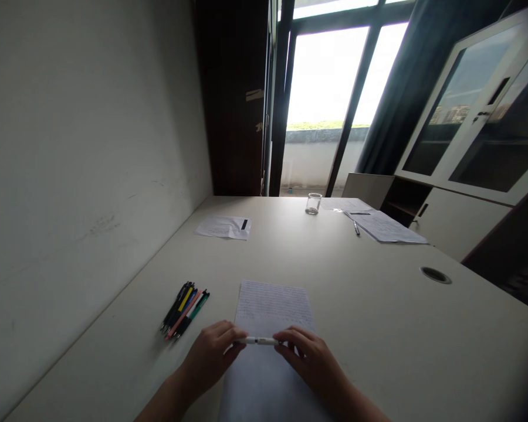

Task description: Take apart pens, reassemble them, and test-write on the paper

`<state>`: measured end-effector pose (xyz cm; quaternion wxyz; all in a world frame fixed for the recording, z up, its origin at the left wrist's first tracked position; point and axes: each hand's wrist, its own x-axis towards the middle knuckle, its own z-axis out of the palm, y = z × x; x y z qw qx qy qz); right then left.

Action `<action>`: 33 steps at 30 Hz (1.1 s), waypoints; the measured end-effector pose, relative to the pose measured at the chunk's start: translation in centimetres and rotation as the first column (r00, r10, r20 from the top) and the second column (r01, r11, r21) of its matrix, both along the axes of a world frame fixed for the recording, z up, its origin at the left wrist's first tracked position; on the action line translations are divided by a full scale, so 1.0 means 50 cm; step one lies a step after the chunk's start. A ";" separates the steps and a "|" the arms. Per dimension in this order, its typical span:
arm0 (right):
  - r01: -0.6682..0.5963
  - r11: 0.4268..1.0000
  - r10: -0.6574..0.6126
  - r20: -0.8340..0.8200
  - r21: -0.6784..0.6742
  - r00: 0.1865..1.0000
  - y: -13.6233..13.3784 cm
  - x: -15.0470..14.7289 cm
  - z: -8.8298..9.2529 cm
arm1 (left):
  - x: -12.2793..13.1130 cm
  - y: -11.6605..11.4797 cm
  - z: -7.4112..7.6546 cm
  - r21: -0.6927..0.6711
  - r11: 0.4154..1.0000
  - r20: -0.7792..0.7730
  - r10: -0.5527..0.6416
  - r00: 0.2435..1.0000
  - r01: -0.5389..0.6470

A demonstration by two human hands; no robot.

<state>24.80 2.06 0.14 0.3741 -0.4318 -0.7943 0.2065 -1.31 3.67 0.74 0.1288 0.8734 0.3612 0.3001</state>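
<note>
A slim white pen (259, 340) lies level between my two hands, above a written sheet of paper (273, 302). My left hand (215, 350) pinches its left end between thumb and fingers. At the other end, the thumb and fingertips of my right hand (305, 354) close on it. A small dark band shows near the pen's middle, and both tips are partly covered by my fingers. Handwritten lines fill the upper part of the sheet; its lower part looks blank. To the left of my left hand rests a bundle of several pens (185, 310) in black, yellow, blue, pink and green.
On the white table (365, 305), a crumpled sheet (224, 227) lies near the left wall. A clear glass (313, 204) stands at the far edge. Farther right are stacked papers (385, 226), a pen (356, 228) and a round cable hole (435, 275).
</note>
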 end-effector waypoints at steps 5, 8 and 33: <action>-0.061 0.998 0.062 0.051 -0.020 0.997 0.005 0.006 0.000 | 0.001 -0.002 0.003 -0.002 1.000 0.001 0.000 1.000 0.000; -0.041 0.998 0.042 0.036 -0.040 0.998 0.005 0.008 -0.006 | 0.000 -0.003 0.003 -0.020 1.000 -0.004 0.000 1.000 0.000; -0.014 1.000 0.014 0.022 -0.009 1.000 0.000 0.004 -0.013 | -0.001 0.000 0.000 -0.037 0.999 -0.012 0.006 1.000 -0.006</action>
